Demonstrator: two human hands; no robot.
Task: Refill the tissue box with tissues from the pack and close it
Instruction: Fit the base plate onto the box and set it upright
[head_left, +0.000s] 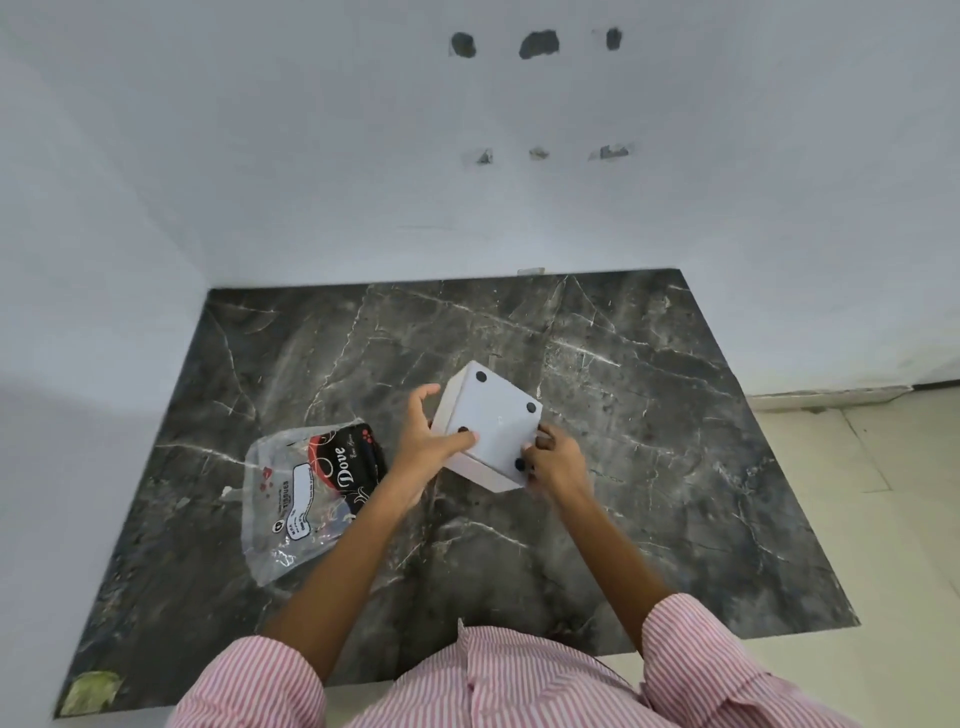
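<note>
Head view: one picture, looking down at a dark marble counter.
Tissue box: white cube, near the counter's middle, tilted, its underside with four black round feet facing up.
Left hand: clamped on the box's left side, thumb across the underside.
Right hand: gripping the box's near right corner.
Tissue pack: flattened clear plastic wrapper with dark print, lying left of the box, just beside the left forearm.
Sleeves: pink and white stripes.

My one head-worn wide-angle view looks forward and steeply down, close over the dark marble tabletop, wall beyond.
</note>
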